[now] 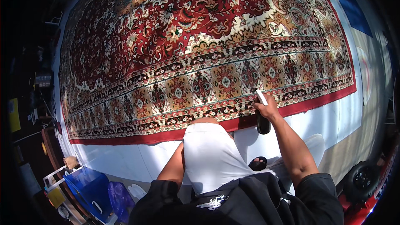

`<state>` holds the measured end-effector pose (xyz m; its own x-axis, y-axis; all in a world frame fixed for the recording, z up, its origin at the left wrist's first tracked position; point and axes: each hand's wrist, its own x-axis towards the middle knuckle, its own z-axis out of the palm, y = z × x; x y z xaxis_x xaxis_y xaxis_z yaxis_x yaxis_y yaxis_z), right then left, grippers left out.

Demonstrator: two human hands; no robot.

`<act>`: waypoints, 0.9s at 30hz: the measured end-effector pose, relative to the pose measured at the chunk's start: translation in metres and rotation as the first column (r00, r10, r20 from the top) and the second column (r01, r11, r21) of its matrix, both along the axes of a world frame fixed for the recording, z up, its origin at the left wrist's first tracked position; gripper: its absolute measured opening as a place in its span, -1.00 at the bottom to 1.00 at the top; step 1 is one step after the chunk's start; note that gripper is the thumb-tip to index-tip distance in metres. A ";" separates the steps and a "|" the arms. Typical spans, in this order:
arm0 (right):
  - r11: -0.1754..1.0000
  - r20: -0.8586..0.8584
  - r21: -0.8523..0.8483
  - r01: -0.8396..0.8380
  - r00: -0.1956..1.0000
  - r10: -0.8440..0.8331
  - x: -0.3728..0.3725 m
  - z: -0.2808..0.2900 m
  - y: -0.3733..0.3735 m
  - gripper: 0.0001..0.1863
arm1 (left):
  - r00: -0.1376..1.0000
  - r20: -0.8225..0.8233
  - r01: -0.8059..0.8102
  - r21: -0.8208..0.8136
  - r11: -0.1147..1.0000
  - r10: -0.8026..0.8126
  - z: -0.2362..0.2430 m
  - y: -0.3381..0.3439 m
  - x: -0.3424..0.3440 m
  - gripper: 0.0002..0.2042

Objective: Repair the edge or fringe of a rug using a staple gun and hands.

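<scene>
The right hand is closed around the upper part of a dark spray bottle, fingers curled about the neck just below its white spray head. Whether a finger presses the trigger cannot be told. The bottle is held near the front edge of a large rug, its body hanging below the hand and its white head tipped up toward the patterned border. The left hand is hidden behind the pale-clothed bent leg; only the left forearm shows, so I cannot tell whether that hand is spread or closed, or what it touches.

The rug is red, with cream, tan and black patterns and a plain red edge. It lies spread over a white floor, with patches of sunlight and shadow across it. The bent leg covers part of the near edge. A foot in a black sandal is on the floor, nearer the person than the bottle.

At lower left are a blue bin and, just beside it, a purple plastic bag. At lower right is a black wheel next to something red. A flat blue sheet lies beyond the rug's right side.
</scene>
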<state>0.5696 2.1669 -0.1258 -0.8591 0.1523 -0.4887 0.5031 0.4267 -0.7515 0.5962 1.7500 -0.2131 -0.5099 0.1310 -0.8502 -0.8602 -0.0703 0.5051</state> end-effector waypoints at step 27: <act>0.954 -0.003 0.132 0.269 0.963 -0.271 -0.091 0.039 0.001 -0.54 | 0.759 -0.025 0.650 0.097 0.754 -0.651 0.110 0.216 -0.269 -0.52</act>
<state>0.4786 2.1676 -0.0872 -0.7697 0.4405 -0.4621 0.6241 0.3670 -0.6898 0.3269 1.9661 -0.1031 -0.2643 0.5070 -0.8204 -0.7206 0.4616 0.5174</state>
